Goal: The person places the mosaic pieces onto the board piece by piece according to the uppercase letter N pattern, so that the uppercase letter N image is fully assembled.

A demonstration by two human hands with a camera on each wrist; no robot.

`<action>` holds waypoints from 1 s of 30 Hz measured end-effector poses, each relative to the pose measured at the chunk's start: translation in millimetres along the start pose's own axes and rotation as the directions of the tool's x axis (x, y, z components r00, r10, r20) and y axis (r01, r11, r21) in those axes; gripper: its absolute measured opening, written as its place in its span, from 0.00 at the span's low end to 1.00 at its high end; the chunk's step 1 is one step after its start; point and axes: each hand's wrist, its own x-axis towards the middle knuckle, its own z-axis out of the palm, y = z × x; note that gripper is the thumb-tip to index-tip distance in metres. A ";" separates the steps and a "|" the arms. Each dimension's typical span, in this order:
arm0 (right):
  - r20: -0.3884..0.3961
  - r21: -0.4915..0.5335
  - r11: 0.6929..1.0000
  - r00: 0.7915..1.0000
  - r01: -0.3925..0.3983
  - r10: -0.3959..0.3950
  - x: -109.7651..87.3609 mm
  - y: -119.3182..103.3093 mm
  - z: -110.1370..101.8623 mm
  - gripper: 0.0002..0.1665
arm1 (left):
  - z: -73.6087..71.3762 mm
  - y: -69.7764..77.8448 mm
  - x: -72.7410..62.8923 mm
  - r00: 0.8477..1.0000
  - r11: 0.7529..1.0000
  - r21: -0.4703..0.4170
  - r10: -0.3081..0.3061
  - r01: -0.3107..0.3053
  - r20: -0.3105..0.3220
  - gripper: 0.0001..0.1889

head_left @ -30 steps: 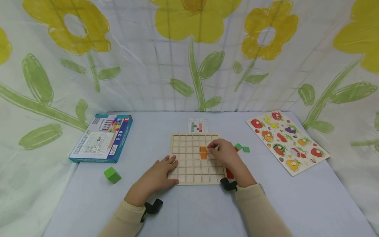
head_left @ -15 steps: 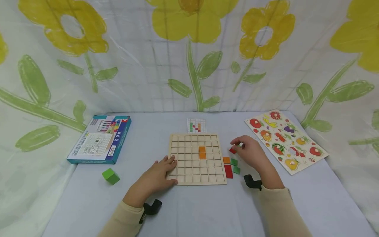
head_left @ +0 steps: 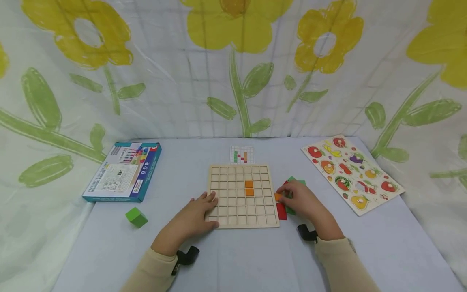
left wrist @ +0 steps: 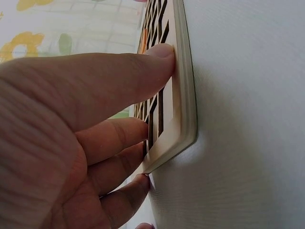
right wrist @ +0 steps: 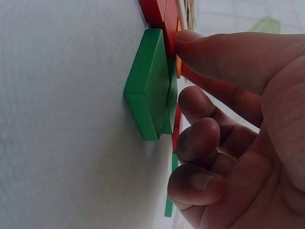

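Observation:
A wooden grid board [head_left: 237, 211] lies on the table, with two orange square tiles [head_left: 249, 188] set in neighbouring cells. My left hand [head_left: 192, 215] rests on the board's near-left corner, thumb [left wrist: 155, 67] on the front rim and fingers spread along the left side. Just off the board's right edge, my right hand [head_left: 303, 202] pinches a loose orange tile [head_left: 278, 197] between thumb and index finger. Its other fingers are loosely curled in the right wrist view. A red tile [head_left: 281, 211] and green tiles [right wrist: 147, 86] lie around it, partly hidden by the hand.
Behind the board is a small card [head_left: 241, 154] with a coloured grid pattern. A fruit puzzle board [head_left: 352, 174] lies at right. To the left are a flat blue box [head_left: 122, 172] and a green block [head_left: 136, 217]. A flower-printed cloth hangs behind.
My right hand left the orange tiles on the board, moved right over the loose tiles, then came back left and down to the orange tile beside the board. The left hand stays put.

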 end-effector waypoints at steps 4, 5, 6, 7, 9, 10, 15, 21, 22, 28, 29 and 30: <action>-0.004 -0.007 1.000 1.000 -0.014 0.014 0.2 0.1 2.2 0.11 | -1.4 0.9 -1.4 1.000 1.000 -0.007 0.001 -0.001 0.000 0.40; -0.007 -0.010 1.000 1.000 -0.021 0.021 0.6 -0.2 2.7 0.10 | -1.7 1.3 -1.5 1.000 1.000 -0.011 -0.002 0.002 0.002 0.40; -0.007 -0.016 1.000 1.000 -0.018 0.018 0.8 -0.4 2.7 0.10 | -2.0 1.4 -1.8 1.000 1.000 -0.014 -0.001 0.001 0.002 0.40; -0.010 -0.017 1.000 1.000 -0.012 0.012 0.8 -0.3 2.6 0.10 | -2.4 1.6 -2.3 1.000 1.000 -0.016 0.000 0.000 0.002 0.40; -0.016 -0.016 1.000 1.000 -0.005 0.005 0.7 -0.8 2.4 0.09 | -2.8 1.9 -2.7 1.000 1.000 -0.019 0.001 0.000 0.002 0.40; -0.018 -0.009 1.000 1.000 -0.007 0.007 0.6 -0.8 2.4 0.08 | -2.6 1.9 -2.6 1.000 1.000 -0.020 0.000 0.000 0.002 0.40; -0.011 0.055 0.998 0.999 -0.032 0.032 -1.9 -0.9 2.5 0.07 | -2.0 2.6 -2.3 1.000 1.000 -0.019 0.000 0.000 0.002 0.40; -0.050 0.090 0.995 0.998 -0.033 0.037 -6.7 -7.1 2.3 0.08 | -2.7 4.3 -2.0 1.000 1.000 -0.017 -0.012 0.012 0.003 0.40; -0.066 0.095 0.995 0.997 -0.031 0.038 -7.1 -10.0 2.7 0.08 | -2.8 4.4 -2.1 1.000 1.000 -0.017 -0.016 0.016 0.004 0.40; -0.096 0.193 0.981 0.995 0.005 0.014 -1.1 -36.4 14.0 0.07 | -2.9 4.3 -3.3 1.000 1.000 -0.013 -0.010 0.010 -0.002 0.40; -0.089 0.207 0.978 0.996 0.019 0.000 0.7 -41.2 16.5 0.06 | -2.8 4.1 -3.3 1.000 1.000 -0.012 -0.006 0.006 -0.003 0.40; -0.083 0.221 0.975 0.996 0.026 -0.007 2.4 -45.5 19.3 0.06 | -2.5 3.8 -2.9 1.000 1.000 -0.010 -0.002 0.002 -0.004 0.40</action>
